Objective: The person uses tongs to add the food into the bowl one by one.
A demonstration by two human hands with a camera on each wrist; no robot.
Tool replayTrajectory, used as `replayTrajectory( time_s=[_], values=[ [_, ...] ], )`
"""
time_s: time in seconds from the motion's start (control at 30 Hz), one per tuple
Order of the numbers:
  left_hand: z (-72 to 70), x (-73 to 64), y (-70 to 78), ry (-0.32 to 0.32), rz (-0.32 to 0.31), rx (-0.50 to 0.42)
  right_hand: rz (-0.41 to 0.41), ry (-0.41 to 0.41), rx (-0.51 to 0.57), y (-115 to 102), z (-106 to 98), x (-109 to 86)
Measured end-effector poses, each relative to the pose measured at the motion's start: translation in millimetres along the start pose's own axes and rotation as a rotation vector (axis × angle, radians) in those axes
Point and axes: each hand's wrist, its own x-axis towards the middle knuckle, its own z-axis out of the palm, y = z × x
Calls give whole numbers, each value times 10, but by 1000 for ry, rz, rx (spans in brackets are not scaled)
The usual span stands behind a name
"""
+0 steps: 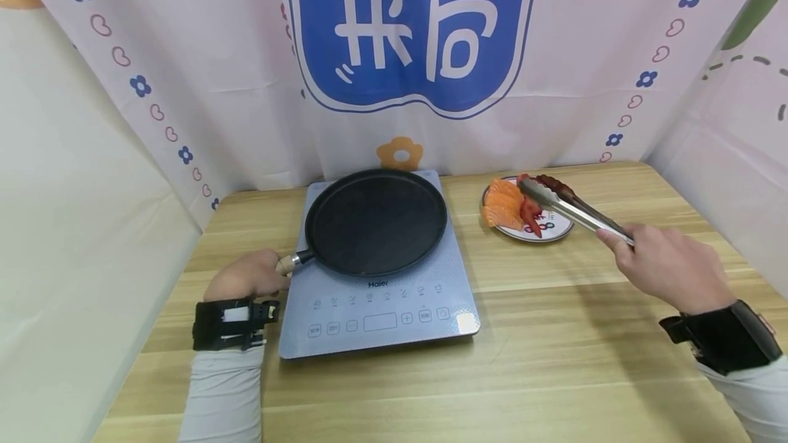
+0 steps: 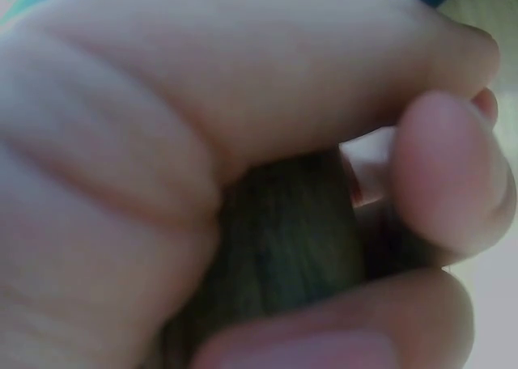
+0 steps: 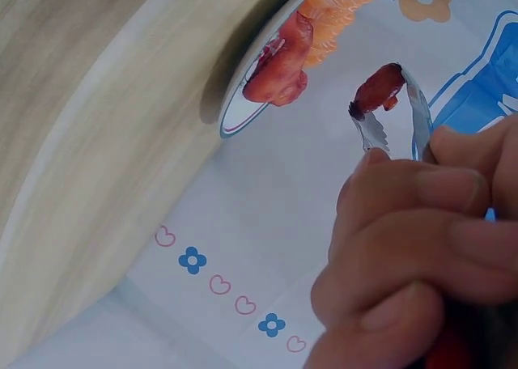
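Note:
My left hand (image 1: pixel 246 275) has its fingers curled round the wooden handle (image 1: pixel 286 265) of a flat black frying pan (image 1: pixel 377 224). The left wrist view shows that handle (image 2: pixel 291 231) in close-up within the palm. On the right, my right hand (image 1: pixel 674 269) grips metal tongs (image 1: pixel 585 217). A glossy reddish-brown piece of meat (image 3: pixel 379 86) is pinched between the tongs' tips, near the plate in the right wrist view. Orange salmon slices (image 1: pixel 503 204) and a red piece of meat (image 1: pixel 531 212) lie on the round white plate (image 1: pixel 559 227).
Beneath the pan is a grey-blue induction cooktop (image 1: pixel 382 344) with touch controls along its front. It stands on a light wooden table (image 1: pixel 529 374). A white printed curtain (image 1: pixel 203 74) hangs behind the table, and pale walls flank it.

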Motion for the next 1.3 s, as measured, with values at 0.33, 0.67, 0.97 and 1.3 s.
replayTrajectory(
  time_s=[0.33, 0.67, 0.97, 1.3],
  values=[
    [14, -1, 15, 5, -9, 12, -15, 17, 9, -58, -39, 18],
    [22, -3, 17, 3, -6, 1, -20, 31, 4, -94, -80, 34],
    [17, -14, 3, 6, 1, 1, -24, 17, 9, -168, -132, 51],
    [-2, -29, 19, 8, 0, 9, -37, 29, 15, -195, -129, 44]
  ],
)
